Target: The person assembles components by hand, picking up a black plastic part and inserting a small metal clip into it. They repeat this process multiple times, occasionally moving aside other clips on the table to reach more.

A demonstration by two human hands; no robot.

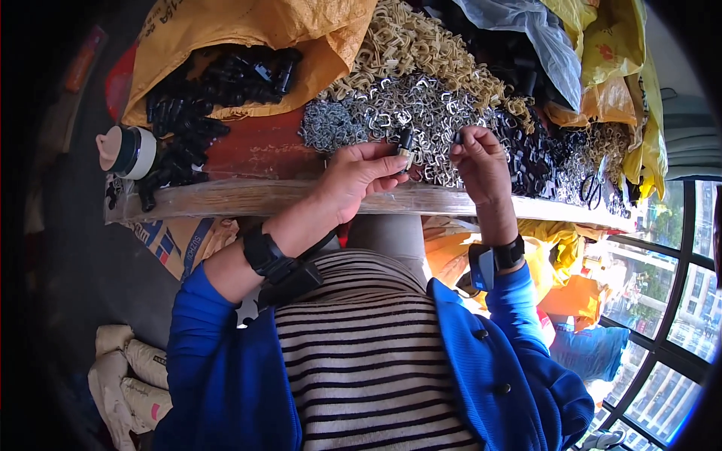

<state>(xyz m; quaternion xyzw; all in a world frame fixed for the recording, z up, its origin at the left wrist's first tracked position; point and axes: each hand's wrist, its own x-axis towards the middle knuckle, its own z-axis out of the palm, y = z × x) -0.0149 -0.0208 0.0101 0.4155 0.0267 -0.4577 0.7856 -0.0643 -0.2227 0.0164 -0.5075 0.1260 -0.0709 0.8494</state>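
Nearest the camera, the wearer has a striped top (357, 346) under a blue jacket (226, 383), with a black strap (263, 252) on the left wrist and another band (511, 252) on the right.

The left hand (357, 177) has its thumb and fingers closed on a small slender part (404, 155), which stands over the near side of the heaps, just beyond the table's edge. Its far end is black and narrows to a tip; the middle is pale gold with a shine; the lower end, partly covered by fingers, looks dark. The right hand (481, 158) has thumb and forefinger drawn narrow on a small dark piece (457, 138), too small to identify. The hands are apart, leaving a gap between them above silver U-shaped pieces (432, 113).

The front edge (406, 198) of the table, pale and bowed by the lens, passes beneath both wrists. Open room is noted to the left, where red tabletop (259, 150) shows between black parts (177, 150) and a grey heap (327, 124). To the right, dark pieces (534, 161) crowd that edge.

Farther off lie beige U-shaped pieces (406, 49), an orange sack (248, 22) and a yellow bag (617, 45).
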